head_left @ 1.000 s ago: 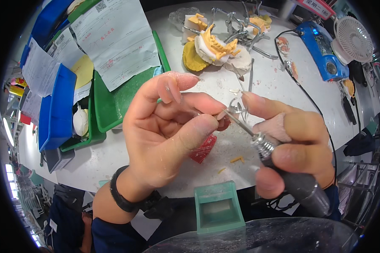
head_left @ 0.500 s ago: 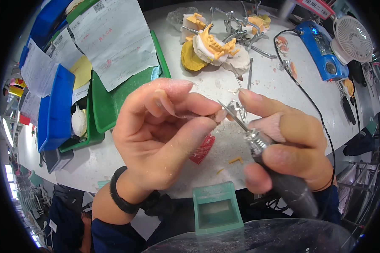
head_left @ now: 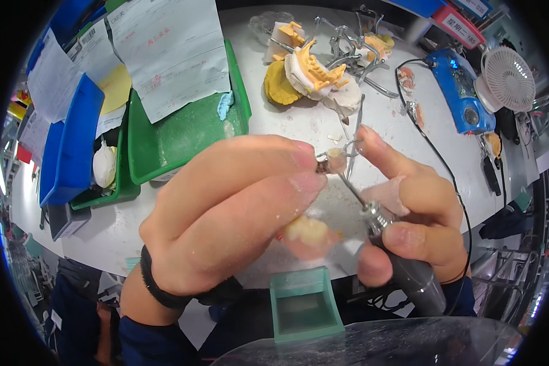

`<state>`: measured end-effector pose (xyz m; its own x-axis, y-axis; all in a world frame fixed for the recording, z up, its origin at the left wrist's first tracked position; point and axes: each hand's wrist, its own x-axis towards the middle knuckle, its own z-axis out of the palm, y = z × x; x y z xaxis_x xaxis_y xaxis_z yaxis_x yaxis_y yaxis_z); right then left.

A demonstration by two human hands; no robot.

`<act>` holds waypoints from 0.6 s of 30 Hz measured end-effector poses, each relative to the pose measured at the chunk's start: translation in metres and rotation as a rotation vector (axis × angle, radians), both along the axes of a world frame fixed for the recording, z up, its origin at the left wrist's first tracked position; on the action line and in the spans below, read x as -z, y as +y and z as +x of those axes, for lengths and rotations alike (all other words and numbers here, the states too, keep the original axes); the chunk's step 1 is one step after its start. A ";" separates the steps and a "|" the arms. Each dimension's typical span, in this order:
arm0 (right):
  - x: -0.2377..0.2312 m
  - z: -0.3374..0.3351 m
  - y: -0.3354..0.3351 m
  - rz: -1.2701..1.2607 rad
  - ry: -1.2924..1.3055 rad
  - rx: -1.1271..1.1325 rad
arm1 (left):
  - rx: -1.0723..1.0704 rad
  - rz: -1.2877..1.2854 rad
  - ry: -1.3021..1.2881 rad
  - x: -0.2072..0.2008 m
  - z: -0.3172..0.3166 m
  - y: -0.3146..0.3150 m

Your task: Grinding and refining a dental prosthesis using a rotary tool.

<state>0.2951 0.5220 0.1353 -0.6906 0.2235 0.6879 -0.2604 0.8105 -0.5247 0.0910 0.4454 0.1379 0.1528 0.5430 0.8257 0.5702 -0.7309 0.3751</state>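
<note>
Between the thumb and forefinger of my left hand (head_left: 238, 207) is a partial denture (head_left: 309, 236). Yellowish teeth on a pink base show below those fingers, and a small tooth piece with thin metal clasps juts past the fingertips. My fingers hide the middle that would join these parts. My right hand (head_left: 418, 201) is wrapped round a dark dental handpiece (head_left: 412, 271). Its thin metal bur (head_left: 352, 190) points up and left, the tip near or touching the small tooth piece; which one, I cannot tell. My right forefinger is stretched toward the wire clasp.
Plaster dental models (head_left: 314, 73) and metal articulator parts stand at the back. Green (head_left: 241, 91) and blue (head_left: 73, 146) bins with papers lie left. A blue control box (head_left: 460, 91), a white fan (head_left: 509, 79) and a cable are at right. A teal tray (head_left: 305, 274) sits at the front edge.
My left hand has turned over, showing its back, and the toothed part of the denture has come into sight below. The bur tip has gone behind the small tooth piece.
</note>
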 end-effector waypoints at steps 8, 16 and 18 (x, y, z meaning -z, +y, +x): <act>-0.002 0.001 -0.005 0.009 0.077 0.046 | -0.051 0.036 0.114 -0.010 0.004 -0.007; 0.003 -0.003 -0.004 -0.061 0.155 0.040 | -0.069 -0.037 0.127 -0.009 0.008 -0.016; 0.001 -0.004 -0.008 -0.035 0.122 0.094 | -0.074 -0.028 0.164 -0.012 0.006 -0.015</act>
